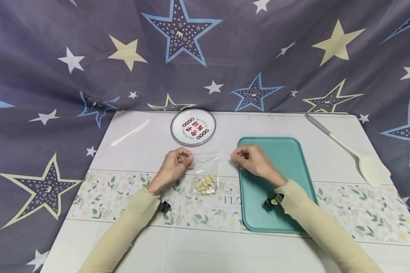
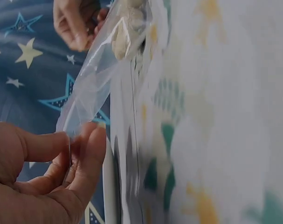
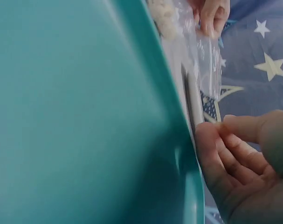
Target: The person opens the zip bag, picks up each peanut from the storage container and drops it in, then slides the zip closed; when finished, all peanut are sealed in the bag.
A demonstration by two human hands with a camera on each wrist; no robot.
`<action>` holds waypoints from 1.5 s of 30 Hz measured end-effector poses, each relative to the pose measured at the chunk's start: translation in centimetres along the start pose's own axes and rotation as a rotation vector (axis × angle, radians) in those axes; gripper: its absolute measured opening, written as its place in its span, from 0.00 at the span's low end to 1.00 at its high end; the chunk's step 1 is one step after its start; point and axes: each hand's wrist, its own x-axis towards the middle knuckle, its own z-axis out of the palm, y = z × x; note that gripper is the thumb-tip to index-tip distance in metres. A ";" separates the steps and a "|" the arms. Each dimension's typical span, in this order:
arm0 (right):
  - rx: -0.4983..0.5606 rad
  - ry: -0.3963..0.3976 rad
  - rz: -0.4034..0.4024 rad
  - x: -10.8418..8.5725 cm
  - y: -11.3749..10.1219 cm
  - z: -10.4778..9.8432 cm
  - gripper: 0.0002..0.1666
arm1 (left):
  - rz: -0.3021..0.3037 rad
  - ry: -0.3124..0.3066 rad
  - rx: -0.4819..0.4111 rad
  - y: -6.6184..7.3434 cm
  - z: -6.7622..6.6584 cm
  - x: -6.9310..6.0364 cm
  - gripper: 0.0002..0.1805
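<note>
A clear zip bag (image 1: pixel 206 163) hangs above the table with several pale, nut-like pieces (image 1: pixel 205 184) at its bottom. My left hand (image 1: pixel 177 163) pinches its upper left corner between thumb and fingers, as the left wrist view confirms on the bag (image 2: pixel 92 86). To the right of the bag, apart from it, is my right hand (image 1: pixel 254 161), over the left edge of a teal tray (image 1: pixel 276 212). In the right wrist view, that hand's thumb meets its index finger (image 3: pixel 209 140), the others are curled, and nothing shows between them.
Behind the bag lies a round plate (image 1: pixel 193 137) with red lettering. A white plastic knife (image 1: pixel 130 132) is at the back left. To the tray's right lies a spatula (image 1: pixel 372 168) with a grey-ended handle. A star-patterned cloth (image 1: pixel 205 49) hangs behind the table.
</note>
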 end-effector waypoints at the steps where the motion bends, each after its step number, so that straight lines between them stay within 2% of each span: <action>1: -0.002 -0.009 -0.010 0.1 -0.3 0.3 0.09 | 0.000 -0.006 0.001 0.1 0.1 0.0 0.08; 6: -0.012 -0.032 -0.033 0.9 -1.2 1.4 0.11 | 0.006 -0.010 -0.043 0.3 0.9 0.1 0.08; 11: -0.008 -0.027 -0.018 1.4 -1.5 2.0 0.06 | 0.012 -0.022 -0.075 0.3 1.3 0.2 0.09; 16: 0.041 -0.024 0.015 1.7 -1.4 1.9 0.05 | -0.020 -0.095 -0.123 0.4 1.3 0.2 0.12; 18: 0.061 -0.023 0.027 1.7 -1.3 1.8 0.05 | -0.035 -0.113 -0.136 0.4 1.2 0.3 0.13; 20: 0.070 -0.020 0.040 1.8 -1.3 1.6 0.05 | -0.024 -0.114 -0.128 0.5 1.2 0.4 0.13; 23: 0.064 -0.021 0.050 2.0 -1.2 1.4 0.05 | 0.035 -0.097 -0.055 0.5 1.2 0.7 0.12; 27: 0.034 -0.022 0.052 2.4 -1.1 1.2 0.04 | 0.137 -0.075 0.085 0.9 1.3 1.3 0.12; 30: 0.007 -0.023 0.038 2.8 -1.0 1.2 0.04 | 0.173 -0.074 0.163 1.1 1.4 1.6 0.12; 32: -0.013 -0.019 0.025 3.0 -1.0 1.1 0.05 | 0.168 -0.084 0.201 1.1 1.4 1.8 0.12; 36: -0.035 -0.009 0.015 3.2 -0.8 1.1 0.08 | 0.114 -0.098 0.260 1.1 1.1 1.8 0.16; 40: -0.028 -0.008 0.017 3.0 -0.8 0.9 0.12 | 0.064 -0.098 0.334 1.0 0.8 1.8 0.23; 45: -0.009 -0.001 0.021 2.5 -1.0 0.4 0.14 | 0.008 -0.098 0.367 1.1 0.5 1.7 0.35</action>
